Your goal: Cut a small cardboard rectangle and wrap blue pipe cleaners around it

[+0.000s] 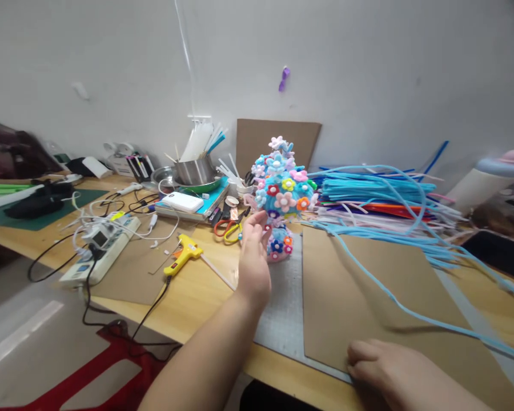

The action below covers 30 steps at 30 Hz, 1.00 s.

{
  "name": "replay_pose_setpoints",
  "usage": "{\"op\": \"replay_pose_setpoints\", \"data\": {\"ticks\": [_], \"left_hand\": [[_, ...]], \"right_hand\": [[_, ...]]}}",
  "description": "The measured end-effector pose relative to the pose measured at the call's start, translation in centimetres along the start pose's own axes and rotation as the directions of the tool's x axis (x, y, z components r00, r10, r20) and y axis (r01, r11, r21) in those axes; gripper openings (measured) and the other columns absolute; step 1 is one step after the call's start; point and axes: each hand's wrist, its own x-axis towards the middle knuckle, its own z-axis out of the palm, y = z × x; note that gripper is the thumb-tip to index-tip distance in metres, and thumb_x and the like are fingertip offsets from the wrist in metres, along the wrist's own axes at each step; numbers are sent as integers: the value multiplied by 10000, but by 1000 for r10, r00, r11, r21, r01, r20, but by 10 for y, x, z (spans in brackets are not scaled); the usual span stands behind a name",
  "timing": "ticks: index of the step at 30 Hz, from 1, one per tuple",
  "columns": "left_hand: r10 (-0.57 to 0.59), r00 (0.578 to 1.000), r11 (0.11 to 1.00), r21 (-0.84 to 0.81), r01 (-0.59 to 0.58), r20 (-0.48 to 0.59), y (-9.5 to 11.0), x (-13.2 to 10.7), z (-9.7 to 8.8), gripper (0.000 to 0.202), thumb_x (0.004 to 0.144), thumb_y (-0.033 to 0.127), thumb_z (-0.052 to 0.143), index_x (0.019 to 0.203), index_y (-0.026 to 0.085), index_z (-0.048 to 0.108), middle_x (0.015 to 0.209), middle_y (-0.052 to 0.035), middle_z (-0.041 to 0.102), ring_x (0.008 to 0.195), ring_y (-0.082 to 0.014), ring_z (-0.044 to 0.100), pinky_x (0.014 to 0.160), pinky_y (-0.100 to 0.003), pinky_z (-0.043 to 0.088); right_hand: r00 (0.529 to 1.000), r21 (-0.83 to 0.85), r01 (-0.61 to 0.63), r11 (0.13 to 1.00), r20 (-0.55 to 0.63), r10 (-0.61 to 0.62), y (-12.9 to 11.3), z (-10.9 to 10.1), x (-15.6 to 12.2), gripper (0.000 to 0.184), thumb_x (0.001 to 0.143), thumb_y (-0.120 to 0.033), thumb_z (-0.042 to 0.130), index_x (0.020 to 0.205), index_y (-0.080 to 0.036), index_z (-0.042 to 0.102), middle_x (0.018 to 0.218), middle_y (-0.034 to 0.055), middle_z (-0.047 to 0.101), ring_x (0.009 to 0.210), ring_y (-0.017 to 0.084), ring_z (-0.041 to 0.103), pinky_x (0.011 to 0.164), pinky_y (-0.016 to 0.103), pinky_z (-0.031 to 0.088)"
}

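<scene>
My left hand (pixel 255 260) reaches forward with its fingers stretched out, resting against the near left side of a decoration covered in fuzzy pipe-cleaner flowers (pixel 285 200). The decoration stands upright, pale blue and pink with flowers in many colours; part of its lower half is hidden behind my fingers. At the near edge of a brown cardboard sheet (pixel 346 297) my right hand (pixel 381 362) is closed, its curled fingers on that edge. The sheet lies over a grey cutting mat (pixel 280 308).
Left of centre lie a yellow glue gun (pixel 184 255) and a power strip (pixel 107 257) with tangled cables. Scissors (pixel 228 230), a phone (pixel 183 201) and a metal bowl (pixel 193 171) sit farther back. Blue pipe cleaners (pixel 368 191) are piled at right, one trailing across the cardboard.
</scene>
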Motion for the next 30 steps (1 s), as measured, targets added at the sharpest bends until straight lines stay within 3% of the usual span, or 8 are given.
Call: {"op": "replay_pose_setpoints", "data": {"ticks": [5, 8, 13, 18, 21, 26, 30], "left_hand": [[-41, 999, 996, 86, 38, 32, -3, -7, -1, 282, 875, 395, 427, 1119, 296, 528, 1335, 1, 460, 1144, -197, 480, 768, -254, 487], [-44, 998, 996, 85, 40, 41, -2, -7, -2, 270, 875, 367, 427, 1117, 294, 523, 1332, 3, 459, 1111, -192, 502, 727, -238, 489], [-19, 998, 997, 80, 14, 62, 0, -7, -1, 284, 869, 310, 428, 1139, 297, 514, 1349, 8, 447, 1193, -193, 448, 854, -270, 458], [55, 992, 988, 135, -70, 113, -7, -12, 2, 320, 872, 246, 419, 1176, 277, 512, 1355, -7, 446, 1299, -189, 335, 1047, -326, 304], [95, 985, 981, 152, -117, 144, -13, -11, 2, 360, 846, 205, 467, 1201, 259, 492, 1360, -29, 445, 1315, -196, 319, 1075, -336, 262], [173, 985, 984, 39, -172, -9, -4, 20, -10, 527, 714, 67, 524, 1210, 239, 476, 1312, -43, 514, 1236, -188, 440, 1008, -303, 360], [80, 997, 994, 73, -79, -9, 12, 59, -34, 417, 619, 32, 500, 992, 159, 634, 1052, -57, 673, 1055, -190, 582, 904, -294, 439]], "right_hand": [[998, 11, -14, 1000, 56, 13, -3, -3, 2, 219, 784, -110, 452, 704, -207, 631, 787, 41, 644, 739, 178, 603, 643, 263, 404], [997, 9, -19, 1000, 71, 19, -5, -4, 3, 207, 774, -111, 464, 711, -208, 636, 798, 46, 650, 743, 183, 607, 647, 267, 409], [996, -14, -39, 999, 76, 40, -6, -1, 3, 222, 774, -99, 453, 723, -209, 639, 808, 45, 651, 741, 186, 610, 646, 273, 413], [997, -40, -37, 998, 72, 40, -6, 1, 2, 206, 770, -95, 459, 696, -203, 617, 795, 41, 645, 711, 186, 608, 614, 270, 395], [998, -30, -26, 999, 60, 28, -5, 2, 2, 197, 765, -92, 466, 699, -209, 610, 793, 34, 645, 717, 180, 606, 618, 265, 387], [999, -58, -28, 998, 22, 29, -3, 4, 4, 188, 754, -97, 472, 681, -202, 611, 771, 36, 640, 708, 173, 593, 609, 265, 366], [1000, -68, -14, 998, -9, 13, -4, 3, 3, 183, 747, -108, 471, 666, -193, 611, 750, 38, 635, 702, 169, 579, 603, 267, 352]]}}
